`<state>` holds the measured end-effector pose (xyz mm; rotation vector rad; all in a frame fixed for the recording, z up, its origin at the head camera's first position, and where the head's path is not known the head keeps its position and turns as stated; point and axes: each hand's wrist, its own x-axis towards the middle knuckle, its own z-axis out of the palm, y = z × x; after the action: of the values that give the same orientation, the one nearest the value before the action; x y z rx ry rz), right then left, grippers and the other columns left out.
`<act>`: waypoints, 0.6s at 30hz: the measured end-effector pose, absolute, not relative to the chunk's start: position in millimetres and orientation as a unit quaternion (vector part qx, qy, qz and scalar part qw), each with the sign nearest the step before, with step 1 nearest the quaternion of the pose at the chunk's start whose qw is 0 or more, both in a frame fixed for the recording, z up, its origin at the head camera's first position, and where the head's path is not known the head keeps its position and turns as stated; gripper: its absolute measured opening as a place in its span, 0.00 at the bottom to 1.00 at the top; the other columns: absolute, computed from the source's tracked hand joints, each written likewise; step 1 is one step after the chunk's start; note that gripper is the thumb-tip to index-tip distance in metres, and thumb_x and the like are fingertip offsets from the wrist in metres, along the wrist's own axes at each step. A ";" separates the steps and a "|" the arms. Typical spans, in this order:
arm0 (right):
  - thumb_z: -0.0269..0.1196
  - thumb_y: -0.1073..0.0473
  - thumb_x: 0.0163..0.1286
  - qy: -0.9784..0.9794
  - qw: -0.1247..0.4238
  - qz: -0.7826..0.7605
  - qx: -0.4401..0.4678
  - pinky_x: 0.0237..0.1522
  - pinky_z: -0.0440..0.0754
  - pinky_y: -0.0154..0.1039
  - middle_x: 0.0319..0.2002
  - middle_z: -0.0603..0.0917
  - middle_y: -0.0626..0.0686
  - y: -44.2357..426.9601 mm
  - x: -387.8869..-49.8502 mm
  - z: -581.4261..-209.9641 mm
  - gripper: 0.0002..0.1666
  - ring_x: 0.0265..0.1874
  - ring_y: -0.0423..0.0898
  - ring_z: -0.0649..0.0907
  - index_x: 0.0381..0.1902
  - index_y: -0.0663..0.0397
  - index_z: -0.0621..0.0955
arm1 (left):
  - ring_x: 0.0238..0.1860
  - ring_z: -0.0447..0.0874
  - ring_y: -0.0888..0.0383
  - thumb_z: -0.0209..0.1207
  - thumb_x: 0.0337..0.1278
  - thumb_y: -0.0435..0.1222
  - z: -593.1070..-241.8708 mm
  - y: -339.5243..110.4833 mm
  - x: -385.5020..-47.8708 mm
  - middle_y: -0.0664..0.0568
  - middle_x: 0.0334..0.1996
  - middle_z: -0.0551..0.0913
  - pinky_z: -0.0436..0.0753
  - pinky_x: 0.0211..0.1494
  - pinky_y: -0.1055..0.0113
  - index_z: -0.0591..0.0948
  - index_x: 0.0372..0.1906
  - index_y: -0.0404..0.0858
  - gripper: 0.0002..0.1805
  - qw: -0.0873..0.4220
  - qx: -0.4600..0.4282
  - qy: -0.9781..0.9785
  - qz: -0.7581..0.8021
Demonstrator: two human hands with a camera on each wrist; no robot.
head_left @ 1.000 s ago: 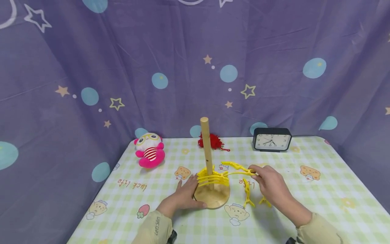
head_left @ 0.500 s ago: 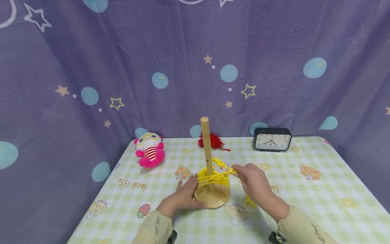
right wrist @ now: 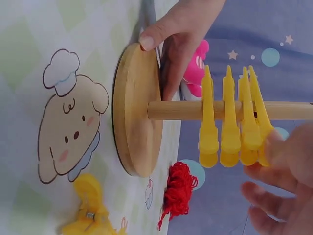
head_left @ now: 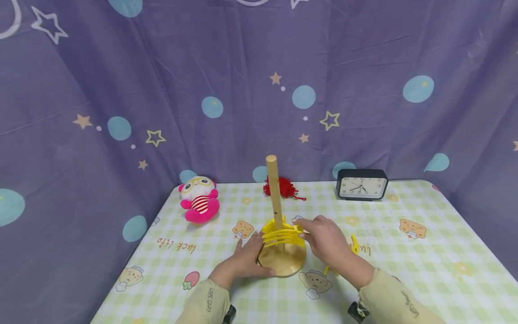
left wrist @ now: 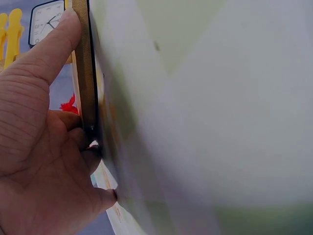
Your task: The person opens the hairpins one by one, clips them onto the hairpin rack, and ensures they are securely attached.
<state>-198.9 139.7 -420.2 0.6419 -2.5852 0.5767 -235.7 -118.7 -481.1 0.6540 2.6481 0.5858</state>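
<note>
A wooden stand with a round base [head_left: 286, 265] and upright pole [head_left: 274, 193] is on the table. Several yellow clips [head_left: 281, 236] clasp the pole's lower part, side by side. My left hand [head_left: 244, 260] grips the base at its left edge; in the left wrist view the thumb of that hand [left wrist: 39, 112] lies along the base rim [left wrist: 86, 73]. My right hand [head_left: 329, 240] is at the clips' right ends. Seen from the right wrist, this hand [right wrist: 293, 181] pinches the uppermost clip [right wrist: 259, 107], which leans against the one beside it.
Loose yellow clips [head_left: 354, 244] lie on the table by my right forearm, partly hidden. At the back are a pink-and-white plush toy [head_left: 200, 202], red yarn [head_left: 286, 188] behind the pole and a black-framed clock [head_left: 361, 186]. A purple curtain hangs behind.
My right hand has moved left with a yellow clip, bringing it onto the pole among the others. My left hand stays on the base.
</note>
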 end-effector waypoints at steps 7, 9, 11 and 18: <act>0.68 0.51 0.64 -0.936 0.132 0.251 0.207 0.39 0.81 0.45 0.44 0.84 0.51 153.1 -192.8 -423.1 0.37 0.38 0.46 0.81 0.69 0.51 0.71 | 0.77 0.40 0.47 0.67 0.44 0.63 -482.3 -117.5 -235.7 0.48 0.77 0.49 0.36 0.72 0.37 0.53 0.78 0.44 0.59 0.176 0.228 0.935 0.209; 0.67 0.51 0.65 -0.935 0.134 0.264 0.197 0.42 0.82 0.48 0.49 0.83 0.53 160.2 -190.5 -423.8 0.35 0.41 0.48 0.82 0.68 0.52 0.72 | 0.77 0.40 0.47 0.67 0.44 0.63 -481.9 -117.3 -235.1 0.48 0.77 0.48 0.35 0.72 0.37 0.53 0.78 0.44 0.59 0.177 0.228 0.934 0.209; 0.67 0.52 0.66 -0.933 0.138 0.275 0.187 0.44 0.82 0.50 0.55 0.82 0.55 167.4 -188.1 -425.4 0.31 0.44 0.50 0.83 0.65 0.53 0.75 | 0.77 0.40 0.48 0.67 0.44 0.64 -481.7 -117.2 -234.8 0.49 0.78 0.48 0.35 0.72 0.37 0.52 0.78 0.45 0.59 0.177 0.228 0.935 0.208; 0.67 0.57 0.65 -0.936 0.158 0.278 0.146 0.41 0.82 0.51 0.52 0.84 0.54 194.8 -183.7 -432.5 0.20 0.41 0.49 0.84 0.54 0.55 0.83 | 0.77 0.40 0.46 0.67 0.45 0.63 -480.6 -117.9 -233.8 0.48 0.78 0.48 0.36 0.72 0.36 0.52 0.78 0.45 0.59 0.175 0.234 0.933 0.210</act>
<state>-183.7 194.8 -432.5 0.4190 -2.6780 0.7965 -233.8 -117.9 -480.6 0.6628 2.6444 0.5951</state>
